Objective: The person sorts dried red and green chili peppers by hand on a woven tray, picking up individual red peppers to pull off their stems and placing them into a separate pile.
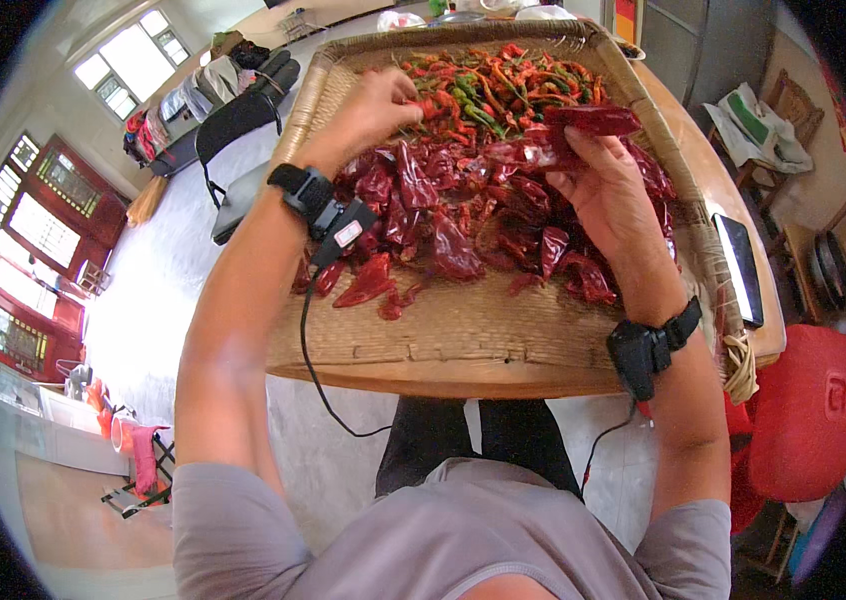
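A wide woven basket tray point(453, 337) lies before me. Dark red, glossy dried peppers point(453, 247) spread over its middle. Behind them is a heap of small red, orange and green chili peppers point(498, 82). My left hand point(381, 105) is at the left edge of this heap, its fingertips at some red chilies; whether it grips one is unclear. On the right, my right hand point(606, 176) holds a dark red dried pepper point(594, 120) between thumb and fingers, raised above the pile.
The tray rests on a wooden table point(682, 135). A smartphone point(738, 270) lies at its right edge, with a red plastic stool point(805, 412) beside it. To the left stands a black chair point(235, 150). Cables point(318, 367) hang from both wrist devices.
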Motion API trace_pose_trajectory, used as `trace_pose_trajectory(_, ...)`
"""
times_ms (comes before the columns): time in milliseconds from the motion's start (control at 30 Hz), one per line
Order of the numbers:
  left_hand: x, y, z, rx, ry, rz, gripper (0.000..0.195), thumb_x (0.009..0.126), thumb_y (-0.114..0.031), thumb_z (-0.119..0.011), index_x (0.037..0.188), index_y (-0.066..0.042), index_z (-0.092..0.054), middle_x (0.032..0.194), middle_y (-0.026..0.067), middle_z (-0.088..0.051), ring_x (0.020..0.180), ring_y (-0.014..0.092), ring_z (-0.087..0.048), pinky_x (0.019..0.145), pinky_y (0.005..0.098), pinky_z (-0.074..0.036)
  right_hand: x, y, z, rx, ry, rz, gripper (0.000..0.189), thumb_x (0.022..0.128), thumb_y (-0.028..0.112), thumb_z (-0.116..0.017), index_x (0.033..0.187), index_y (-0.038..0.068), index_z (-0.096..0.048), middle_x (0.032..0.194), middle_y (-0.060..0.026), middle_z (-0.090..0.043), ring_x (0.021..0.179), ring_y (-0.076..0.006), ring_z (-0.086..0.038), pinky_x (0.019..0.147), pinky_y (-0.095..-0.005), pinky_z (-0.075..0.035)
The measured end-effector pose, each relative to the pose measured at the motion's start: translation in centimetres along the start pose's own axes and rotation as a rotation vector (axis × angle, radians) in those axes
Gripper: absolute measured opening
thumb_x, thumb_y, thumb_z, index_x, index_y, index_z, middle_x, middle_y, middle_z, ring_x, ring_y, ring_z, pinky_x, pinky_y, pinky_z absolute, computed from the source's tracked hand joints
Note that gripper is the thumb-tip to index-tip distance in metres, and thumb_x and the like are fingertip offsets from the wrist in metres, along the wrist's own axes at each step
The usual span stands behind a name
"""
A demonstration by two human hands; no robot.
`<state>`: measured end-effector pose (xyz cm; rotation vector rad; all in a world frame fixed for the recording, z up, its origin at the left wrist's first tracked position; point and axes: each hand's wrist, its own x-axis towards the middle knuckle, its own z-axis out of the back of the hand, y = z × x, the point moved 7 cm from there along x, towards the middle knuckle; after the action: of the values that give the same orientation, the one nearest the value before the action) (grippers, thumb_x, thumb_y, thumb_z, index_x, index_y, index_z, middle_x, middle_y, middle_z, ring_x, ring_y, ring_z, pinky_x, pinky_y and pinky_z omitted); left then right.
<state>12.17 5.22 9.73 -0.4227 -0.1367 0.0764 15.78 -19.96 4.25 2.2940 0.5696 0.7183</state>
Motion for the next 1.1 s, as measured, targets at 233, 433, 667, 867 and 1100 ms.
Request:
trace_pose_trajectory(233, -2.2, -4.8, -1.6, -0.491, -0.029, -0.066, 0.05, 0.096, -0.043, -0.055, 0.127, -0.004, -0.056, 0.114, 0.0091, -0.064, 0.088, 0.015, -0.066, 0.076, 0.0291, -0.054, 0.3, -0.5, 0.6, -0.068, 0.005, -0.036, 0.018, 0.096, 0.012, -0.058, 0.114, 0.009, -0.061, 0.107, -0.0035, -0.067, 0.096, -0.0159, -0.066, 0.08, -0.0323, -0.056)
trace_pose_trajectory(433, -5.5, -10.4, -4.5, -0.705, 0.269, -0.214, 0.053, 0.098, -0.045, -0.054, 0.137, -0.009, -0.051, 0.111, 0.0025, -0.064, 0.098, 0.011, -0.06, 0.079, 0.0241, -0.048, -1.0, -1.9, -1.2, -0.264, 0.126, -0.122, 0.021, 0.094, 0.01, -0.062, 0.114, 0.008, -0.063, 0.107, -0.0003, -0.067, 0.095, -0.0108, -0.063, 0.082, -0.0283, -0.053)
trace_pose_trajectory(667, -7.0, -9.5, -3.3, -0.479, -0.026, -0.355, 0.028, 0.098, -0.022, -0.058, 0.117, -0.002, -0.062, 0.094, -0.0022, -0.062, 0.09, 0.006, -0.054, 0.081, 0.0233, -0.046, -0.9, -2.7, -2.3, -0.498, 0.192, -0.083, 0.021, 0.094, 0.01, -0.063, 0.114, 0.004, -0.061, 0.102, 0.0016, -0.065, 0.093, -0.0067, -0.059, 0.083, -0.0225, -0.048)
trace_pose_trajectory(867, -9.3, -4.3, 1.0, 0.034, 0.048, -0.347, 0.024, 0.09, -0.011, -0.057, 0.112, -0.003, -0.064, 0.096, 0.0091, -0.067, 0.093, 0.022, -0.062, 0.087, 0.0306, -0.047, -0.9, -1.9, -1.9, -0.582, 0.118, -0.102, 0.019, 0.094, 0.015, -0.063, 0.11, 0.004, -0.063, 0.094, 0.0026, -0.063, 0.087, -0.005, -0.058, 0.08, -0.0209, -0.047)
trace_pose_trajectory(1100, -9.5, -2.9, 0.9, 0.403, 0.05, -0.322, 0.032, 0.084, -0.007, -0.061, 0.116, -0.006, -0.064, 0.105, 0.0121, -0.068, 0.095, 0.027, -0.064, 0.084, 0.0342, -0.05, -0.9, -1.6, -2.1, -0.604, 0.092, -0.044, 0.018, 0.094, 0.016, -0.064, 0.108, 0.004, -0.064, 0.094, 0.0027, -0.064, 0.089, -0.0053, -0.058, 0.082, -0.0223, -0.047)
